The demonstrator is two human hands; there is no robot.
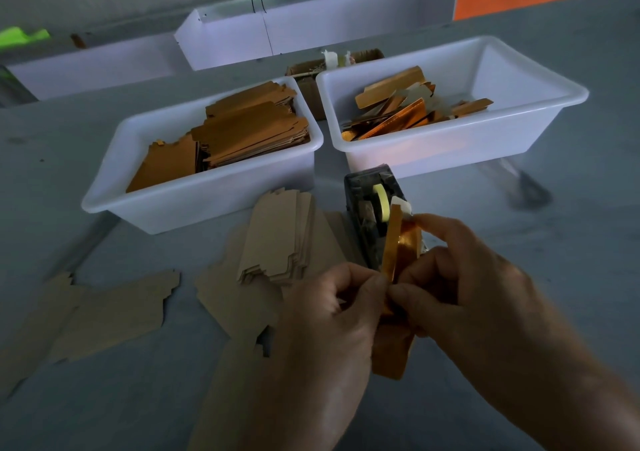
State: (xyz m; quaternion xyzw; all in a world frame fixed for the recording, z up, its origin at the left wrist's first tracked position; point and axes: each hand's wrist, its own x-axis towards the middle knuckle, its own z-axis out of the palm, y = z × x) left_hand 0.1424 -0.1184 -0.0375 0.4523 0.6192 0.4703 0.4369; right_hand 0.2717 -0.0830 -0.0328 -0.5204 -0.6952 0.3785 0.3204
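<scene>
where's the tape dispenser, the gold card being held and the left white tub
tape dispenser (pixel 362 194), head view, dark body beside the roll
gold card (pixel 393 239), head view, upper strip above the thumbs
left white tub (pixel 194 204), head view, near wall

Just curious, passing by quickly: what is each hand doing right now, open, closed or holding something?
Left hand: closed, pinching the gold card piece.
Right hand: closed, pinching the same gold card piece.
</scene>
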